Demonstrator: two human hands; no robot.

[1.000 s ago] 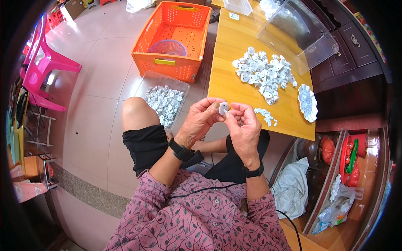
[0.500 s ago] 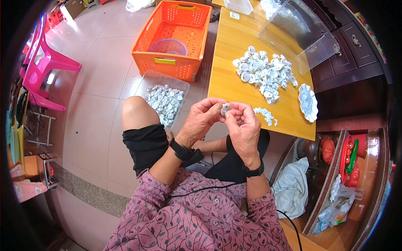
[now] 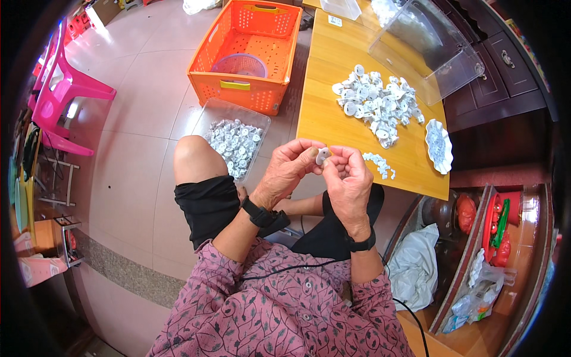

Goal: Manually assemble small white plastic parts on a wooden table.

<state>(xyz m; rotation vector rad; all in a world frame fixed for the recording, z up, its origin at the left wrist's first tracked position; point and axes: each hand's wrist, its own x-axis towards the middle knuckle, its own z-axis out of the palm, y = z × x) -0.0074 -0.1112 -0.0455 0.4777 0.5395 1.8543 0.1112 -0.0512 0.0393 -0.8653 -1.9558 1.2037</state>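
Head view: at the left of the frame a pink plastic chair (image 3: 77, 89) stands on the tiled floor. Left of centre, a clear tray (image 3: 232, 112) holds many small white pieces, just in front of an orange crate (image 3: 262, 98) with a purple basket (image 3: 262, 64) inside. Near the middle of the frame, the left hand (image 3: 285, 169) has its thumb and index finger pinched on a small white piece (image 3: 322, 156), which sits between the two hands, off the table's near edge. Against a second ago, the hands have barely moved, but the piece has turned: its broad pale face showed then, and less of it shows now. That suggests fine fingertip adjustment of this one piece, neither let go nor swapped for another.

A small pale patch (image 3: 335, 21) at the upper middle, on the yellow table (image 3: 321, 89), carries dark marks too small to read; no brand is legible. The right hand (image 3: 348, 178) closes thumb and finger on the piece's right side, though its fingers partly hide the contact. Further right lie a few tiny white bits (image 3: 379, 163), a larger pile of white parts (image 3: 377, 104), a clear box (image 3: 404, 65) and a scalloped white dish (image 3: 446, 168).
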